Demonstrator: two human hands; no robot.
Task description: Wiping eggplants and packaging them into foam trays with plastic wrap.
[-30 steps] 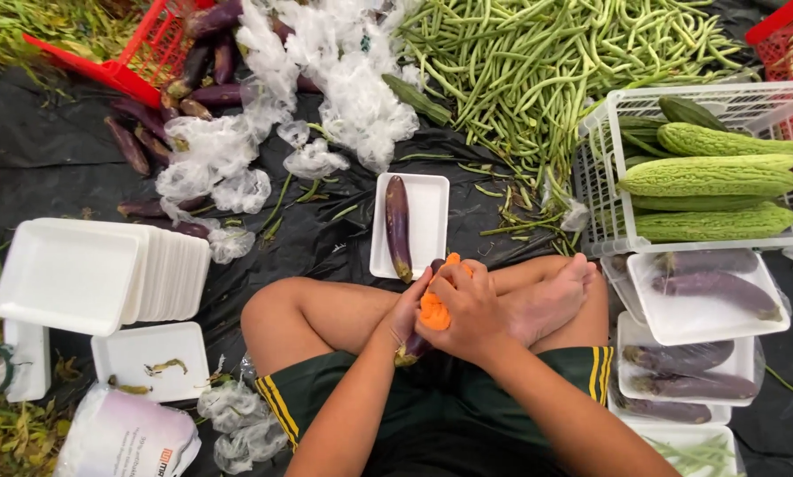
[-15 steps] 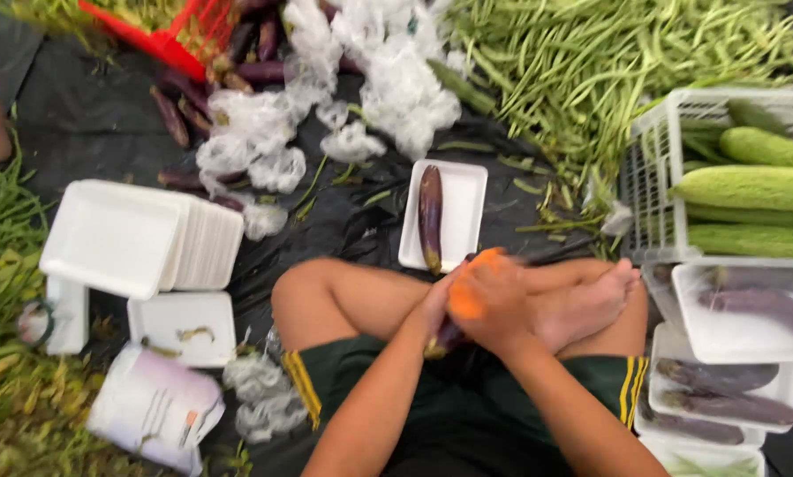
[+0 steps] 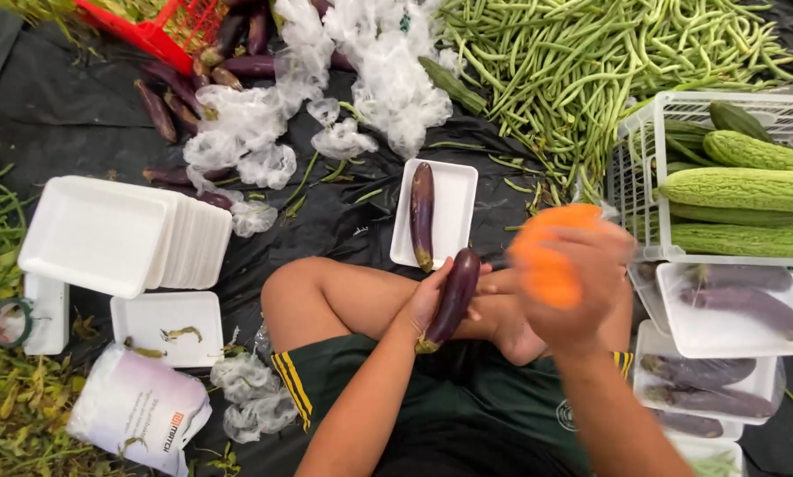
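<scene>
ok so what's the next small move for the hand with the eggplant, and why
Probably set it down beside the one already lying on the tray. The left hand holds a purple eggplant just below the white foam tray, which holds one eggplant with bare room to its right. The right hand is lifted away with something orange, blurred, so it seems finished with it.

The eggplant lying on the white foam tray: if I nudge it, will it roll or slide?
The eggplant is long, rounded and glossy, so it would probably roll sideways and feel slick. The foam tray looks thin and light, so it may shift too. Its raised rim could stop the roll.
</scene>
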